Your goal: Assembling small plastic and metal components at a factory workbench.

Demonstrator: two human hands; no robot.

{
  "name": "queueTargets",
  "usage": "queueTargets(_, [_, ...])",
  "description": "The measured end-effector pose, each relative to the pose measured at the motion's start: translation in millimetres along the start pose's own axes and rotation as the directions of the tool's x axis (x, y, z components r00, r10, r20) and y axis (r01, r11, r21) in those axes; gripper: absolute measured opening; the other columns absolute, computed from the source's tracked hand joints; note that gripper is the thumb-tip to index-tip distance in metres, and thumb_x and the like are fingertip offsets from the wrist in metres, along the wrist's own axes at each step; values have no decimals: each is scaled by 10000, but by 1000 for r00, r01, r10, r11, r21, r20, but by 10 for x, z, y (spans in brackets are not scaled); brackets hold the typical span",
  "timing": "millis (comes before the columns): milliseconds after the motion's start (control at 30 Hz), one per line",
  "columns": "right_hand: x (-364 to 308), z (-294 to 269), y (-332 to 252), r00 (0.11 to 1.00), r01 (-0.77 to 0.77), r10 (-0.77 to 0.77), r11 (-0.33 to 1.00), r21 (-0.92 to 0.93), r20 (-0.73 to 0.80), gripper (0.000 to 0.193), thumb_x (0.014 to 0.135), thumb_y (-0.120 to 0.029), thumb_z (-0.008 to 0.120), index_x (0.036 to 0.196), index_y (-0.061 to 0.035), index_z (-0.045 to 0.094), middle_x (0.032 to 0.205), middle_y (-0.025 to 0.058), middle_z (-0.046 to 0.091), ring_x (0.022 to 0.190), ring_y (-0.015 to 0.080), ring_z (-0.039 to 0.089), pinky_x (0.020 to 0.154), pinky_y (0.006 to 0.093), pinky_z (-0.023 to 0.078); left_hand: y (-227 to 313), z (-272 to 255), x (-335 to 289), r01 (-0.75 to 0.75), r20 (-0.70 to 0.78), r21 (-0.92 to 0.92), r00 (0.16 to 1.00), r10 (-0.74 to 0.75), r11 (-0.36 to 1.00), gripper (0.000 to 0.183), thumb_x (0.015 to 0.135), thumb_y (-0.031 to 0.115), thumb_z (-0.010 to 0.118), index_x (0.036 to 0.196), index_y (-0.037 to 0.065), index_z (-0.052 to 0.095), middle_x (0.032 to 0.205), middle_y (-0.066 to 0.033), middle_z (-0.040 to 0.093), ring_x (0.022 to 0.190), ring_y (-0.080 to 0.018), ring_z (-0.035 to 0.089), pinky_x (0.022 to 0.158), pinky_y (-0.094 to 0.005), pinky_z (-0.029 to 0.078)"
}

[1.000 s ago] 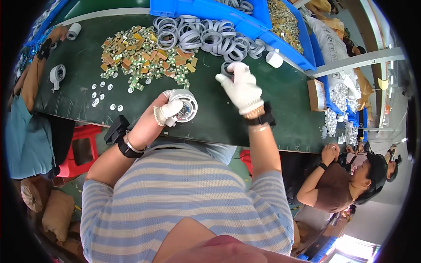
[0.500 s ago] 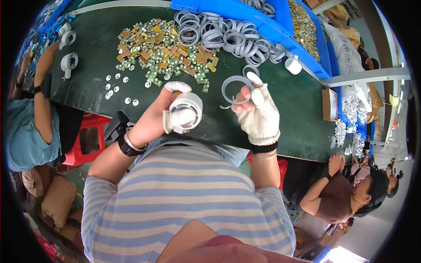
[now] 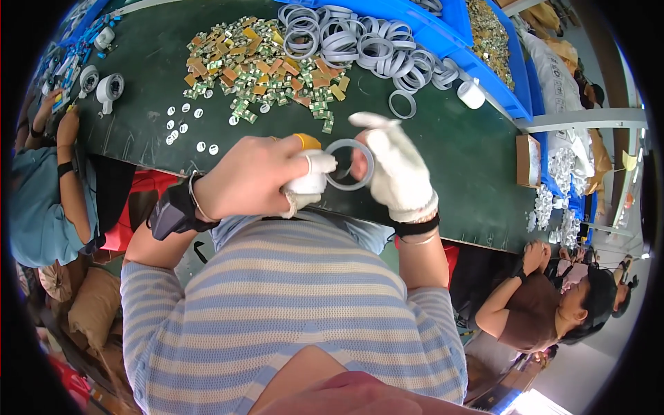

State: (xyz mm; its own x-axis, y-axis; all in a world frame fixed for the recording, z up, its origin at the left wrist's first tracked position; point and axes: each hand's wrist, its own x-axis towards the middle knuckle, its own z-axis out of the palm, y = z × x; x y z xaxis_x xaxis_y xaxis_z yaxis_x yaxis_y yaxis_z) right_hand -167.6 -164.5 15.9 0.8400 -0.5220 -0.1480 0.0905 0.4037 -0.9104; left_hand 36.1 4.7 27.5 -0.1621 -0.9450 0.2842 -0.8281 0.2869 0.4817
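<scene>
My left hand (image 3: pixel 252 173), with white covers on some fingers and a yellow one on another, is closed around a white round plastic housing (image 3: pixel 308 182). Its open side is now turned toward my right hand (image 3: pixel 402 169), which wears a partly fingerless white knit glove. Between my right fingers is a grey plastic ring (image 3: pixel 371 164), stood on edge against the housing's end. I cannot tell whether the ring is seated in it. A loose grey ring (image 3: pixel 413 105) lies on the table beyond my right hand.
A heap of small circuit boards (image 3: pixel 263 66) and a pile of grey rings (image 3: pixel 377 52) cover the far table. Small white discs (image 3: pixel 183 128) lie left. Blue bins (image 3: pixel 515 100) and a white cylindrical part (image 3: pixel 472 94) stand right. Co-workers sit on both sides, white housings (image 3: pixel 111 88) near the left one.
My left hand has rolled over, turning the housing's open face to the right. My right hand has brought the grey ring leftward to the housing. The left co-worker's hand has moved.
</scene>
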Motion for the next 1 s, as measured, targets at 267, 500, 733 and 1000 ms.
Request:
queueTargets(267, [-195, -66, -173, 737, 621, -493, 224, -751, 463, 305, 876, -128, 810, 1130, 2, 701, 1008, 116, 753, 788, 188, 692, 729, 317, 536, -62, 273, 53, 204, 20, -720, 961, -275, 664, 565, 873, 236, 854, 1373, 152, 604, 1126, -87, 692, 898, -220, 732, 744, -332, 588])
queueTargets(500, [-374, 146, -237, 997, -71, 73, 996, -59, 28, 290, 954, -119, 704, 1163, 58, 607, 989, 148, 701, 763, 189, 680, 716, 326, 590, 24, 446, 14, 71, 200, -944, 899, -390, -321, 867, 995, 259, 722, 1654, 149, 169, 1467, -91, 494, 1234, -207, 618, 1032, -387, 558])
queueTargets(733, [-359, 201, -189, 999, -34, 34, 997, -71, -3, 241, 969, -74, 661, 1162, 59, 605, 982, 152, 698, 765, 191, 674, 718, 328, 601, 153, 509, -8, 155, 210, -973, 900, -382, -170, 1133, 849, 41, 844, 1679, 156, 81, 1560, -96, 397, 1325, -216, 553, 1068, -395, 522])
queueTargets(1000, [-380, 226, -231, 1000, -23, 20, 990, -139, -21, 214, 965, -58, 651, 1137, 62, 609, 940, 146, 703, 739, 179, 664, 683, 319, 593, 168, 559, -18, 134, 152, -988, 908, -390, -74, 1141, 830, -66, 827, 1679, 177, 104, 1567, -78, 396, 1330, -191, 539, 1090, -398, 507])
